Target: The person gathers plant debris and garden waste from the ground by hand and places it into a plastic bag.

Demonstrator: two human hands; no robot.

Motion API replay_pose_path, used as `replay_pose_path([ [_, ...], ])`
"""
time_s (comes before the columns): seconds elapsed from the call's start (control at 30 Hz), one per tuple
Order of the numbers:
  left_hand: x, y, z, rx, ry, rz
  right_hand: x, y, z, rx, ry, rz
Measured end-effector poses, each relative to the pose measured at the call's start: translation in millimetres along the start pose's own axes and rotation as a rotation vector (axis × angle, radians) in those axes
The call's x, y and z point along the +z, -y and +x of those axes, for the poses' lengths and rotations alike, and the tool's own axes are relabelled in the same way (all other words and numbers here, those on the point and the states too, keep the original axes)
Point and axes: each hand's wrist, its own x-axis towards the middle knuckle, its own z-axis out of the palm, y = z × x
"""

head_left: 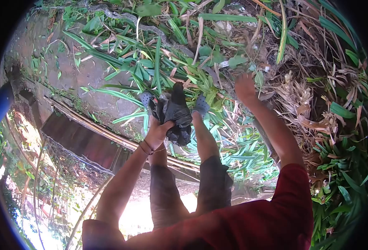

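My left hand (pixel 157 134) is closed on a crumpled black plastic bag (pixel 176 112), which hangs in front of my legs with its top bunched up. To the right, my right hand (pixel 245 88) reaches out low over dry litter and green leaves. Its fingers look curled in and are slightly blurred; what they hold, if anything, I cannot make out. A small green leaf (pixel 259 78) shows right beside that hand. Long strap-like leaves (pixel 121 98) lie about my feet.
I wear grey clogs (pixel 202 104) among the leaves. Dry brown leaves (pixel 296 100) are heaped on the right. Bamboo poles (pixel 92 125) run beside a dark panel (pixel 77 141) at left. Bare paved ground (pixel 46 62) lies upper left, and a grey root or branch (pixel 150 28) crosses the top.
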Motion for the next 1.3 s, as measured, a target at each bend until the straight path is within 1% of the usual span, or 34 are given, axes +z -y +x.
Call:
replay_pose_path([
  [0.07,-1.4,-2.3,2.7,-0.038,-0.012,0.004,44.2,9.2,-17.3,0.032,-0.002,0.037],
  [0.1,-1.8,-4.4,5.2,-0.032,-0.017,0.008,54.6,6.6,-18.7,0.031,-0.011,0.038],
  [0.17,-0.7,-2.0,3.1,0.059,-0.004,0.132,70.4,8.3,-24.8,0.179,0.008,0.184],
  [0.2,-4.9,1.3,3.3,0.047,-0.005,0.138,79.0,7.4,-22.3,0.215,0.003,0.303],
  [0.23,-9.9,6.7,4.9,0.038,0.016,0.175,72.2,10.6,-24.2,0.214,0.014,0.311],
  [0.3,-7.2,9.8,6.7,0.028,0.045,0.208,49.6,14.1,-27.0,0.284,0.006,0.471],
  [0.33,-1.9,4.8,7.3,-0.047,-0.004,0.092,70.4,19.4,-23.4,0.283,-0.047,0.466],
  [0.37,2.5,1.7,8.5,-0.12,-0.054,-0.025,70.1,18.8,-26.5,0.288,-0.045,0.465],
  [0.43,-3.3,19.7,12.3,0.025,-0.045,0.17,69.3,23.2,-25.0,0.335,-0.004,0.616],
  [0.47,-5.2,23.6,11.5,0.037,-0.023,0.216,71.7,22.9,-24.7,0.352,-0.026,0.675],
  [0.5,-6.9,27.8,11.5,0.042,-0.01,0.24,74.3,25.9,-25.3,0.353,-0.025,0.678],
  [0.53,-2.6,21.5,11.5,0.047,0.003,0.264,79.2,31.1,-25.4,0.356,-0.086,0.605],
  [0.57,1.9,15.6,11.7,0.047,0.013,0.232,84.7,33.0,-25.6,0.36,-0.147,0.531],
  [0.6,5.5,9.5,13.2,0.049,0.023,0.202,90.5,28.5,-22.3,0.364,-0.149,0.534],
  [0.67,13.7,-2.3,15.0,0.004,0.0,0.154,85.6,13.1,-17.4,0.28,-0.021,0.654],
  [0.7,14.8,-4.4,15.3,-0.041,-0.025,0.104,82.4,3.8,-15.2,0.276,-0.016,0.662],
  [0.77,13.4,-2.2,17.2,-0.037,-0.017,0.128,78.5,-18.0,-9.2,0.249,0.046,0.817],
  [0.87,9.6,2.7,20.9,-0.015,-0.001,0.182,89.3,-33.8,1.0,0.262,-0.001,0.846],
  [0.9,9.6,5.7,20.3,-0.004,0.003,0.21,92.5,-28.9,5.3,0.259,0.004,0.845],
  [0.93,11.0,8.7,20.1,-0.007,0.006,0.204,91.8,-19.3,9.4,0.248,0.031,0.712],
  [1.0,15.3,10.8,22.1,-0.097,-0.001,0.099,106.9,-5.7,24.4,0.239,0.09,0.464],
  [1.03,9.0,24.7,24.2,-0.091,0.001,0.1,97.6,-5.5,24.5,0.242,0.085,0.462],
  [1.07,-3.3,50.5,27.4,-0.013,-0.005,0.271,81.8,-4.0,24.5,0.259,0.154,0.471],
  [1.1,-0.4,50.3,23.4,0.002,-0.015,0.303,70.7,1.0,19.7,0.269,0.227,0.483],
  [1.13,2.8,49.6,19.4,0.017,-0.025,0.335,64.9,3.9,12.7,0.304,0.2,0.564],
  [1.17,7.2,46.9,15.7,0.032,-0.036,0.368,59.6,7.7,2.3,0.306,0.192,0.564],
  [1.23,10.5,45.8,12.7,0.061,0.003,0.356,47.6,17.8,-19.9,0.374,0.024,0.559],
  [1.27,9.7,48.9,11.5,0.072,0.004,0.354,45.2,19.3,-28.7,0.36,0.06,0.538],
  [1.3,9.0,51.7,10.2,0.083,0.004,0.353,42.2,20.2,-38.3,0.352,0.049,0.531],
])
